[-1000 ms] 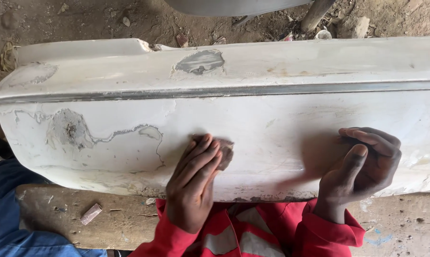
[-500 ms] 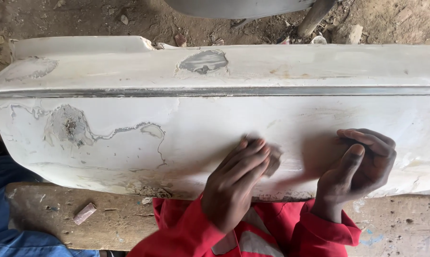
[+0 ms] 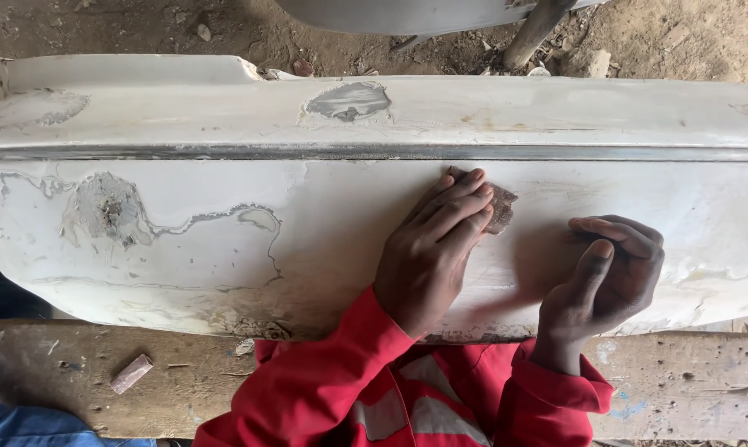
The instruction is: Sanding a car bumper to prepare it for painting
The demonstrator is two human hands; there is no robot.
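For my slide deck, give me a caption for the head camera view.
Left hand presses brown sandpaper flat on a white car bumper; right hand rests beside it.

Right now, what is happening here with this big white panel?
A person in red sleeves is sanding a long white body panel that lies on a wooden bench. The left hand presses a small piece of sandpaper flat against the panel just below its grey trim line. The right hand rests curled on the panel beside it. Patches of old paint are already worn through.
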